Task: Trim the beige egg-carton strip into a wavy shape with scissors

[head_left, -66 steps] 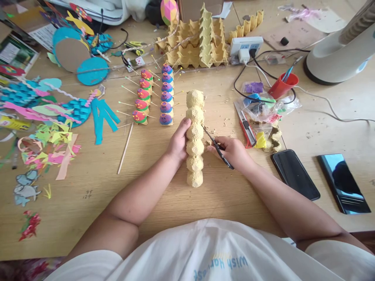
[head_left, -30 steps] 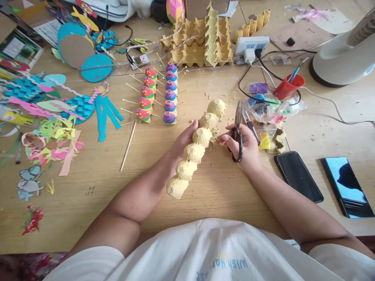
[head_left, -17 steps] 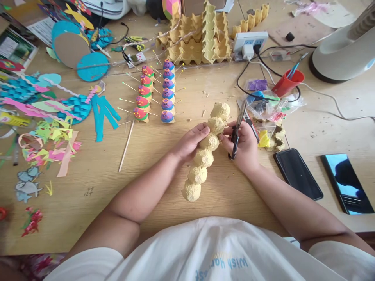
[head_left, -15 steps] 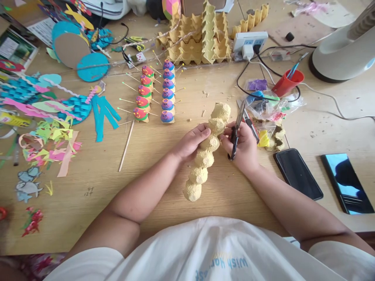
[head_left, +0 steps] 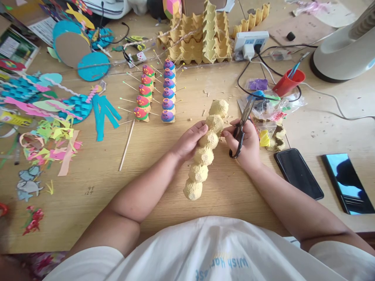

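A yellowish egg carton strip (head_left: 204, 156) with several rounded bumps slants across the middle of the view, held above the table. My left hand (head_left: 191, 139) is closed on its left edge, thumb on top and fingers hidden underneath. Black-handled scissors (head_left: 240, 130) sit in my right hand (head_left: 247, 143), blades pointing up and away from me. The thumb and fingertips of that hand are close to the strip's right edge; whether they touch it I cannot make out. Small pale scraps lie on the table around the strip.
Two rows of painted carton caterpillars, red-green (head_left: 143, 90) and purple-blue (head_left: 168, 93), stand beyond my left hand. Egg trays (head_left: 196, 39) and a power strip (head_left: 251, 41) lie at the back. Right are a red cup (head_left: 288, 82) and two phones, one black (head_left: 299, 173). Paper scraps (head_left: 52, 140) lie left.
The scissors have turned, their blades now leaning further right and away from the strip. The strip's far end has shifted slightly left. My left hand keeps its hold.
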### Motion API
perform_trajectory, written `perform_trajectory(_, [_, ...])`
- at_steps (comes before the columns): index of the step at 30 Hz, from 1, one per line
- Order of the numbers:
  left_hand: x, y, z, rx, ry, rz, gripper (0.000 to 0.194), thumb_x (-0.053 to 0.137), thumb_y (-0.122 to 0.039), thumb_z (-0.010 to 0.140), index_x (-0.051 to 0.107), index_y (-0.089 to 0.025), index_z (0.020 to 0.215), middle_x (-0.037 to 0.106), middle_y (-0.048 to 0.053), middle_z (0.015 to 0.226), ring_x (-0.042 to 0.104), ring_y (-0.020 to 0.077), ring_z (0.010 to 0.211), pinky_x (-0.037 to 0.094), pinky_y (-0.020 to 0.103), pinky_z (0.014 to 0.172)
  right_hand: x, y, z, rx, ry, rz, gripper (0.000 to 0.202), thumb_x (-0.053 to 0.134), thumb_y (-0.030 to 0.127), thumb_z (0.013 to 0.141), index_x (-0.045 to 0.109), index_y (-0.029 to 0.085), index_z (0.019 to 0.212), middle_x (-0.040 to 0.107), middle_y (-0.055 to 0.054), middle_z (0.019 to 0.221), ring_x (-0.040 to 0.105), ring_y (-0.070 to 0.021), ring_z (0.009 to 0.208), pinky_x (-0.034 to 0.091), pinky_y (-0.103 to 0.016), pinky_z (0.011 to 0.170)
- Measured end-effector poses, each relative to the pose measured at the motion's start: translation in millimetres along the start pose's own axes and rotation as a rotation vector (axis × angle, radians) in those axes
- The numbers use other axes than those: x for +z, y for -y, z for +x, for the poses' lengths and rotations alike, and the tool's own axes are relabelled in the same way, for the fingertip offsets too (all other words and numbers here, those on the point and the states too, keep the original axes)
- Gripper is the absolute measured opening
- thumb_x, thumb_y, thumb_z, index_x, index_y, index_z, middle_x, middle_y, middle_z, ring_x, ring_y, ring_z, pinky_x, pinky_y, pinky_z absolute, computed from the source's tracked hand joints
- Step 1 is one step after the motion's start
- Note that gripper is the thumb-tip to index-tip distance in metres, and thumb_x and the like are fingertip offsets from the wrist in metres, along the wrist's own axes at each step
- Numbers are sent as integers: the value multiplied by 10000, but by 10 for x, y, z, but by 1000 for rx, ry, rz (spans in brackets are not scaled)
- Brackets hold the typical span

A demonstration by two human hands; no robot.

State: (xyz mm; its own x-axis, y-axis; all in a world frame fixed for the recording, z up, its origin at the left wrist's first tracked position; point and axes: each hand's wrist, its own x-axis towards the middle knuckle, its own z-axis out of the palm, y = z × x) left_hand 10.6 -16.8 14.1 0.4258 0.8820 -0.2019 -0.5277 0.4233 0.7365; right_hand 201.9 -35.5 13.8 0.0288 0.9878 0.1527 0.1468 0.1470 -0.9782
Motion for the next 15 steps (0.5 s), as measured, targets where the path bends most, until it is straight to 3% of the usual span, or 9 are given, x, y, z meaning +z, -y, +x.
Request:
perform_trajectory(4, [4, 2, -3, -19, 28, -14, 496, 1001, -513, 749, 745, -211, 1047, 789, -4, 912, 706, 101, 723, 544, 205, 656, 6, -15, -27, -61, 6, -39, 490, 889, 548, 849, 577, 295, 1128, 731, -2, 926, 741, -196, 855, 612, -360, 775])
perform_trajectory(10, [-8, 12, -4, -26, 28, 22, 507, 997, -525, 746, 734, -212, 1045, 768, -10, 854, 694, 103, 686, 541, 208, 637, -12, -52, -36, -58, 21, -96, 407, 828, 531, 913, 609, 295, 1164, 746, -18, 971, 734, -193, 834, 630, -397, 859])
perform_trajectory(15, [7, 14, -18, -15, 15, 31, 511, 992, -543, 749, 752, -209, 1054, 778, 1, 862, 701, 115, 691, 556, 218, 658, -21, -27, -36, -44, 47, -64, 360, 817, 468, 928, 602, 289, 1153, 726, -15, 979, 676, -156, 753, 610, -366, 811])
